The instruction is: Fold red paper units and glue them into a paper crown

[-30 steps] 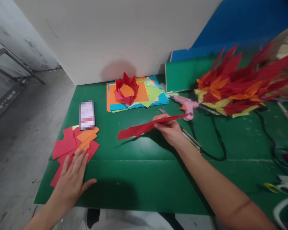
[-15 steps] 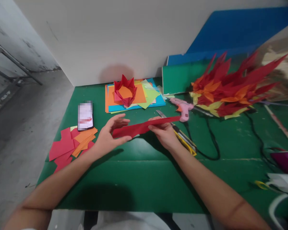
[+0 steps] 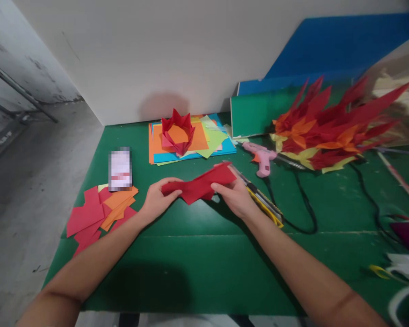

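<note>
A folded strip of red paper (image 3: 199,184) is held above the green table, its middle bent and its lower edge jutting down in points. My left hand (image 3: 160,197) pinches its left end between thumb and fingers. At the other end, my right hand (image 3: 236,195) grips it with the thumb on the front face and the fingers hidden behind. Close behind my right hand lies a yellow utility knife (image 3: 266,206). Farther back, a red folded paper crown shape (image 3: 179,144) stands on a stack of coloured paper (image 3: 197,156).
Red and orange paper pieces (image 3: 88,211) lie at the left beside a phone (image 3: 120,170). A pink glue gun (image 3: 265,159) with a black cord lies right of centre, before a red and orange paper flame cluster (image 3: 327,127). Yellow-handled scissors (image 3: 380,271) lie far right.
My left hand has closed from an open pose onto the paper's left end. The red strip has turned and bent, now showing more of its face.
</note>
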`<state>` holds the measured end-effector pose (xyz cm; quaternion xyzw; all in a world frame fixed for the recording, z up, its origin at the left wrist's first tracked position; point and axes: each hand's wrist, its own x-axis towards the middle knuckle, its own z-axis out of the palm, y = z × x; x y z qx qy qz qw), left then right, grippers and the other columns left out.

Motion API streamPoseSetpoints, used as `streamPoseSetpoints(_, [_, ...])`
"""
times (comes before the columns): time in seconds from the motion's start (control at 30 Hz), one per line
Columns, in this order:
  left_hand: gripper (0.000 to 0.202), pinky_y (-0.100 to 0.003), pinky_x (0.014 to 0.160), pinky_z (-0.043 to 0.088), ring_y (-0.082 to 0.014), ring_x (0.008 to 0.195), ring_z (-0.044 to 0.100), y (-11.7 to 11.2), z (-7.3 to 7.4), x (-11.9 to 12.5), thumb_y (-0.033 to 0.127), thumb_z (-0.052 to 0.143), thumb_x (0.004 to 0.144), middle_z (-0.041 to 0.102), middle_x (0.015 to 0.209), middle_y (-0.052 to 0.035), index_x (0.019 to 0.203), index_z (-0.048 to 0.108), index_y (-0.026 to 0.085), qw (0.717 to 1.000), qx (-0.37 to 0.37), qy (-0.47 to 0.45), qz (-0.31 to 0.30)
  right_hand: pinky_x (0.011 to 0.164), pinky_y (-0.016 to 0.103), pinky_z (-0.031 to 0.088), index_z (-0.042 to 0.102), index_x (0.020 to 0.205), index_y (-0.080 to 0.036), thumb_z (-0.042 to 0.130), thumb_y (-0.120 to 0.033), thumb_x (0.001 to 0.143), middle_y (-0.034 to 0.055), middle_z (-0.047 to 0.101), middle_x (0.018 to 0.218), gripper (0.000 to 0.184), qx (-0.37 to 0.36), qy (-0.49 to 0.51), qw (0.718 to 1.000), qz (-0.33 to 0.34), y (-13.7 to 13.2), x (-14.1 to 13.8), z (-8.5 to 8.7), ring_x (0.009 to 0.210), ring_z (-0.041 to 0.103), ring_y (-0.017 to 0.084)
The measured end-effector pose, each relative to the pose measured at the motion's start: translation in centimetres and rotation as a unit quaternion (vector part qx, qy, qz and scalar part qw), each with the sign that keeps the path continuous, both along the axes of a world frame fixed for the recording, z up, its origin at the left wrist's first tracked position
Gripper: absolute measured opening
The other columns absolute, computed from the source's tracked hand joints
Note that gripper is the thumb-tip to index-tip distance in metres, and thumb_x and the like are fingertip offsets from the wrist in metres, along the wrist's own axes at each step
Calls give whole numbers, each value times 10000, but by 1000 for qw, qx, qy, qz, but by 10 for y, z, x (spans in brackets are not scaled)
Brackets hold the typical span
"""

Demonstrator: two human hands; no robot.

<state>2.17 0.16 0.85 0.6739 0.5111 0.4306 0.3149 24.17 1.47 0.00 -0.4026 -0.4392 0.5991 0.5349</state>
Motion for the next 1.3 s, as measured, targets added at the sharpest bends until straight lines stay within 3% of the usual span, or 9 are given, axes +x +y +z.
streamPoseSetpoints(0.23, [87, -309, 759, 568, -162, 819, 680, 0, 2, -3, 163, 623, 801, 723, 874, -31, 852, 688, 193, 996, 88, -3, 34, 889, 354, 500, 581, 987, -299, 757, -319, 709, -16, 669, 953, 330, 48, -21, 998, -16, 7, 7, -5, 900, 634, 162])
streamPoseSetpoints(0.37, [119, -315, 777, 558, -158, 842, 672, 1, -1, -4, 152, 585, 828, 717, 887, -41, 883, 683, 192, 991, 130, 11, 18, 938, 391, 468, 455, 1216, -355, 742, -287, 722, 34, 545, 1278, 575, 146, -90, 985, -33, 4, 4, 1, 1145, 538, 210])
streamPoseSetpoints(0.5, [150, -307, 777, 551, -151, 833, 668, 0, -1, -2, 124, 568, 833, 716, 881, -39, 909, 676, 195, 987, 161, 14, -10, 1023, 450, 395, 376, 1307, -354, 689, -232, 767, 64, 480, 1330, 636, 283, -186, 930, -142, -4, -1, 6, 1234, 462, 247])
streamPoseSetpoints(0.6, [169, -309, 786, 542, -153, 845, 660, -3, 0, -1, 112, 561, 834, 711, 886, -42, 927, 673, 197, 986, 161, 15, -38, 1020, 489, 379, 414, 1306, -308, 615, -193, 811, 77, 545, 1225, 547, 348, -291, 864, -218, -10, -1, 6, 1168, 506, 262])
streamPoseSetpoints(0.67, [174, -307, 786, 534, -155, 851, 654, -4, 1, 0, 114, 555, 840, 706, 885, -46, 935, 674, 198, 986, 157, 14, -51, 971, 492, 400, 461, 1276, -288, 599, -173, 812, 62, 601, 1111, 498, 382, -361, 817, -237, -12, 2, 6, 1085, 546, 263])
streamPoseSetpoints(0.73, [168, -304, 787, 528, -155, 851, 648, -5, 1, 0, 125, 551, 850, 701, 881, -47, 935, 675, 201, 987, 152, 9, -50, 912, 466, 426, 527, 1195, -277, 587, -163, 821, 44, 632, 1014, 396, 393, -403, 793, -232, -11, 3, 6, 992, 579, 248])
streamPoseSetpoints(0.97, [142, -296, 836, 500, -154, 907, 632, 1, -1, -4, 235, 528, 900, 676, 937, -41, 924, 665, 204, 995, 80, -57, 19, 765, 345, 485, 577, 917, -230, 533, -219, 888, 27, 629, 861, 54, 274, -335, 884, -178, -7, 0, 4, 826, 601, 189])
streamPoseSetpoints(1.13, [261, -315, 881, 480, -170, 957, 620, 3, 0, -5, 390, 455, 941, 672, 980, -43, 953, 643, 209, 993, 20, -103, 55, 767, 347, 487, 559, 910, -226, 515, -273, 901, 37, 629, 873, 65, 212, -310, 918, -129, -5, -1, -1, 842, 604, 194])
streamPoseSetpoints(1.3, [273, -341, 908, 474, -185, 991, 612, 0, -2, -4, 417, 460, 928, 653, 1053, -51, 1037, 601, 211, 988, -57, -139, 19, 849, 387, 476, 495, 998, -239, 542, -254, 862, 44, 603, 945, 144, 172, -262, 945, -93, 1, 0, -10, 919, 600, 207])
